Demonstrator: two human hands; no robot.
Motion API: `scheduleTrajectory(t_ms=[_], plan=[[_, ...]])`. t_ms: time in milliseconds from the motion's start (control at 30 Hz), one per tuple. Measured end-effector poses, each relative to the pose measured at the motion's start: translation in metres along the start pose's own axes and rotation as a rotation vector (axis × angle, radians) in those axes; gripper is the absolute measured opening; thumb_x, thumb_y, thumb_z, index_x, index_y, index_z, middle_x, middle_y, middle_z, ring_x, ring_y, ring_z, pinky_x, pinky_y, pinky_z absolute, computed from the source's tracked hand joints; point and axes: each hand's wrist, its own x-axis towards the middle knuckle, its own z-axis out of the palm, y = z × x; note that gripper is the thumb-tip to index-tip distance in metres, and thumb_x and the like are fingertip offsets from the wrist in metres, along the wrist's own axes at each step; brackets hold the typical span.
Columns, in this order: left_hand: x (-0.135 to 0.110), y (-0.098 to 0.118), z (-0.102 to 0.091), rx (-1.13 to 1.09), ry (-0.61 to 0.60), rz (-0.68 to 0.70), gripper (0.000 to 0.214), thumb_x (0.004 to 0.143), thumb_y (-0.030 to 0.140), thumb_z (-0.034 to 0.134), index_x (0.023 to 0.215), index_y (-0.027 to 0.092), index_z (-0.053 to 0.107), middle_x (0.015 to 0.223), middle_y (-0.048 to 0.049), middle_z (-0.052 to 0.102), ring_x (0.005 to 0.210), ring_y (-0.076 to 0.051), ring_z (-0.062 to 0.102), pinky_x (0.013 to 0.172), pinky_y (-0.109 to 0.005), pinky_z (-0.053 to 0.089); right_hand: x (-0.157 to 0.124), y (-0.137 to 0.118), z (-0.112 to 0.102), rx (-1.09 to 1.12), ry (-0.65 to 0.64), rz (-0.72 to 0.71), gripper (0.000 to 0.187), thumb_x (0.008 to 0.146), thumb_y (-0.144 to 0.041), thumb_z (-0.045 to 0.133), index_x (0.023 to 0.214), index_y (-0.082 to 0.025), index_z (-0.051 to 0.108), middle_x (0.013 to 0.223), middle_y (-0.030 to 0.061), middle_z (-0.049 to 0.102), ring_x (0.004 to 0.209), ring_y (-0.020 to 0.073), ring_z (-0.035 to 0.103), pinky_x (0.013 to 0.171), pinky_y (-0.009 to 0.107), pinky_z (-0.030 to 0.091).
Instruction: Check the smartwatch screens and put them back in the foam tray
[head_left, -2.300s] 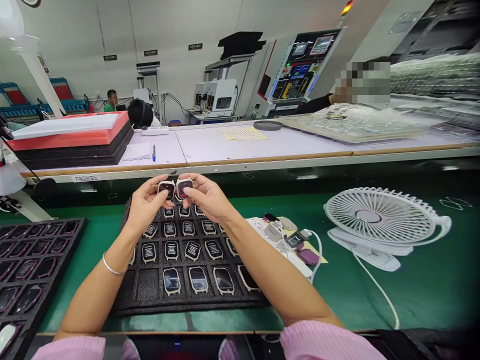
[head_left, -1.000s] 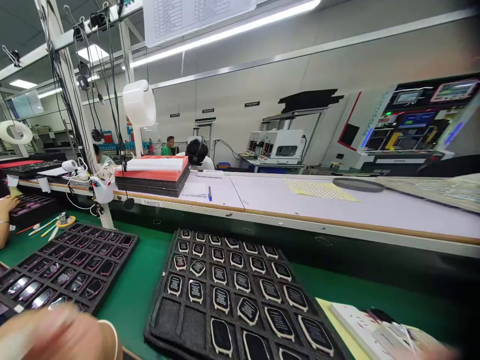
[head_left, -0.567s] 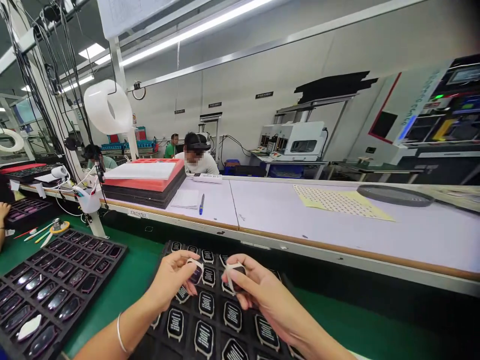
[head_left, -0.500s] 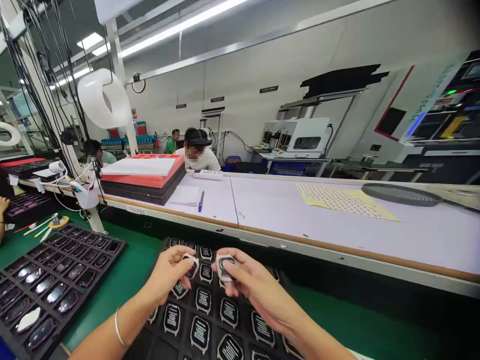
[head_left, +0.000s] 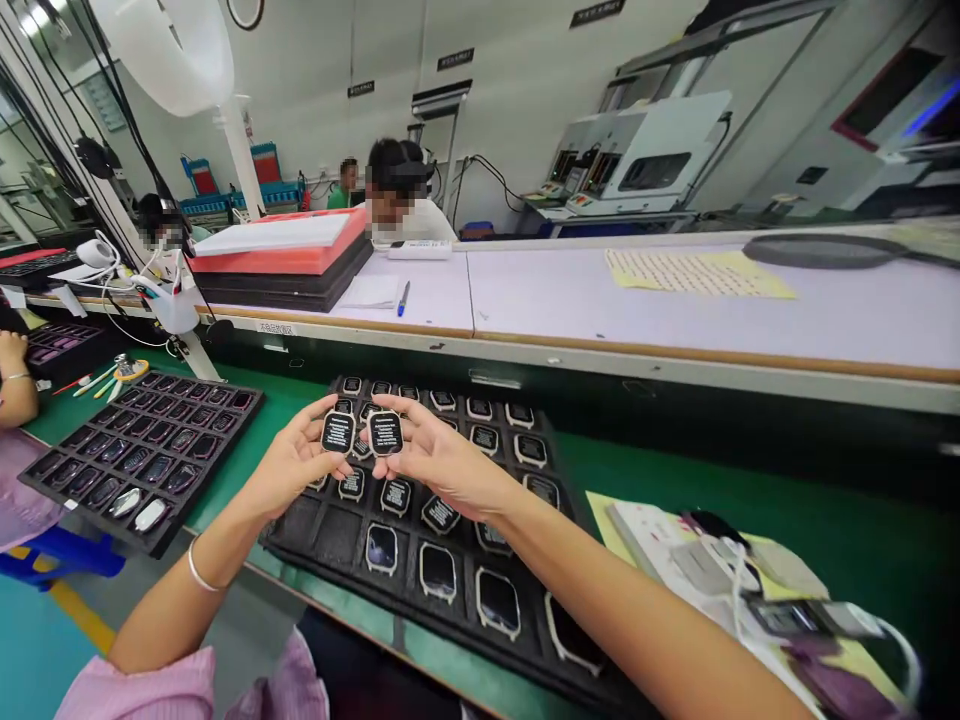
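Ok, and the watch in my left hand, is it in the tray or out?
Out: your left hand holds the watch up by its edge, and it blocks part of the black tray from view.

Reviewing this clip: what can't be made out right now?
All in the head view:
Text on left watch and right watch: too small to read.
Part of the central black tray: hidden by the right forearm.
Co-worker's arm: cut off by the left edge.
Marks on the upper yellow sheet: blurred.
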Motion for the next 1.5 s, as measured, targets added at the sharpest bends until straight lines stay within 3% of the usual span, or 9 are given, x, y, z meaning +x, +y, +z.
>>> scheduleTrajectory(t_ms=[167,400,533,667,800,900,1067,1367,1500], plan=[[-0.02,-0.011,-0.037,0.265,-0.153,-0.045,0.063,0.077,0.029,0.079,0.135,0.021,0.056,0.107,-0.0077,0.069,0.08,-0.017,0.069,0.074,-0.031,0.056,-0.023,0.044,0.016,-0.255,0.014,-0.035,0.052,0.079,-0.016,0.066,0.126,-0.025,0.048,0.101,0.0018,0.064,0.075,0.0158,0.068,0.073,0.035,0.056],[-0.044,-0.058,-0.099,0.886,-0.239,0.035,0.051,0.083,0.033,0.071,0.133,0.027,0.062,0.118,-0.0091,0.069,0.102,-0.026,0.057,0.096,-0.045,0.047,-0.034,0.105,0.051,-1.436,0.308,-0.176,0.037,0.077,-0.026,0.076,0.113,-0.018,0.069,0.133,0.0211,0.058,0.123,0.0408,0.051,0.098,0.06,0.036],[-0.05,-0.073,-0.108,0.97,-0.341,0.061,0.054,0.09,0.03,0.061,0.144,0.029,0.052,0.114,-0.0079,0.062,0.108,-0.025,0.053,0.105,-0.047,0.041,-0.029,0.113,0.062,-1.585,0.291,-0.13,0.044,0.082,-0.037,0.074,0.122,-0.02,0.068,0.142,0.021,0.054,0.13,0.0414,0.045,0.1,0.059,0.033],[-0.058,-0.072,-0.111,1.08,-0.25,0.119,0.07,0.088,0.033,0.065,0.153,0.031,0.038,0.119,-0.0096,0.053,0.109,-0.027,0.049,0.103,-0.049,0.041,-0.05,0.095,0.045,-1.623,0.367,-0.153,0.053,0.089,-0.042,0.068,0.136,-0.02,0.058,0.145,0.0217,0.05,0.13,0.0383,0.046,0.099,0.054,0.035],[-0.061,-0.068,-0.079,1.149,-0.054,0.296,0.058,0.088,0.036,0.068,0.143,0.024,0.051,0.115,-0.011,0.054,0.105,-0.028,0.049,0.096,-0.045,0.045,-0.092,0.075,0.019,-1.699,0.581,-0.131,0.027,0.1,-0.039,0.053,0.113,-0.021,0.068,0.115,0.0145,0.066,0.108,0.0312,0.058,0.089,0.047,0.035],[-0.058,-0.071,-0.023,1.211,-0.128,0.391,0.023,0.094,0.033,0.06,0.11,0.02,0.07,0.096,-0.0083,0.059,0.092,-0.025,0.053,0.083,-0.04,0.047,-0.109,0.073,0.013,-1.852,0.598,-0.019,0.029,0.099,-0.042,0.056,0.085,-0.02,0.069,0.089,0.0099,0.068,0.086,0.0276,0.059,0.082,0.045,0.032],[-0.047,-0.078,0.046,1.515,-0.22,0.22,0.019,0.089,0.03,0.066,0.098,0.014,0.071,0.099,-0.0132,0.063,0.096,-0.033,0.057,0.081,-0.047,0.049,-0.11,0.093,0.013,-2.009,0.593,-0.064,0.022,0.086,-0.038,0.074,0.079,-0.019,0.066,0.083,0.0079,0.066,0.082,0.0284,0.058,0.08,0.044,0.033],[-0.051,-0.081,0.039,1.314,-0.239,0.094,0.026,0.078,0.028,0.076,0.101,0.019,0.067,0.113,-0.0082,0.062,0.105,-0.029,0.054,0.091,-0.045,0.045,-0.112,0.117,0.001,-1.534,0.43,-0.245,0.012,0.084,-0.013,0.062,0.087,-0.022,0.053,0.08,0.001,0.065,0.07,0.0205,0.061,0.068,0.032,0.041],[-0.05,-0.086,0.045,1.433,-0.21,0.094,0.021,0.087,0.021,0.066,0.108,0.021,0.068,0.11,-0.0086,0.067,0.107,-0.03,0.057,0.093,-0.049,0.044,-0.112,0.105,0.004,-1.183,0.467,-0.23,0.01,0.095,-0.018,0.048,0.095,-0.023,0.057,0.09,0.0052,0.07,0.079,0.0209,0.065,0.073,0.033,0.048]])
